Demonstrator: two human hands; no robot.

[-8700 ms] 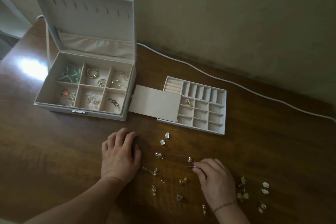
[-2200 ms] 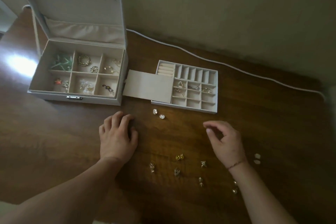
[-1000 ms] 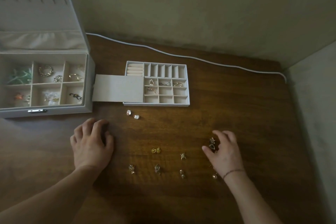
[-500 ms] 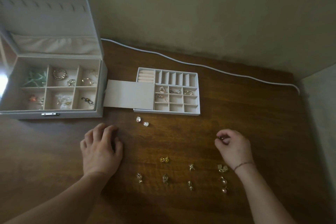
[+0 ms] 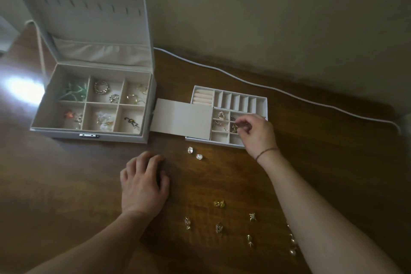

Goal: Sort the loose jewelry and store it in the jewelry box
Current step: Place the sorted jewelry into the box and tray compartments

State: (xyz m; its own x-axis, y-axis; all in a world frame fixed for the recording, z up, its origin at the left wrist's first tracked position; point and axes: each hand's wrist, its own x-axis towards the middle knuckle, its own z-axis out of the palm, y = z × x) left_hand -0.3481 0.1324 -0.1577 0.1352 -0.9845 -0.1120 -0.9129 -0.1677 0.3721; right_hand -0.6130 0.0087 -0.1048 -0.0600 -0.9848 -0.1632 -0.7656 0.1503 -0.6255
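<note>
The open grey jewelry box [image 5: 145, 109] stands at the back left, its six compartments holding rings and other pieces. To its right lies the removable insert tray [image 5: 240, 100] with small cells and a half-slid cover [image 5: 181, 119]. My right hand [image 5: 255, 132] hovers over the tray's middle cells, fingertips pinched on a small gold earring [image 5: 235, 127]. Palm down on the table in front of the box rests my left hand [image 5: 144, 184], holding nothing. Loose pieces lie nearer me: two white stones [image 5: 194, 153], a gold earring [image 5: 219, 204] and several small charms [image 5: 219, 227].
A white cable [image 5: 289, 93] runs along the back of the wooden table [image 5: 333, 162] by the wall. Pearl pieces [image 5: 292, 244] lie beside my right forearm. A bright reflection glares at the far left.
My right hand has lifted from the table's right side and carried a small gold piece up to the insert tray. The left hand has stayed put.
</note>
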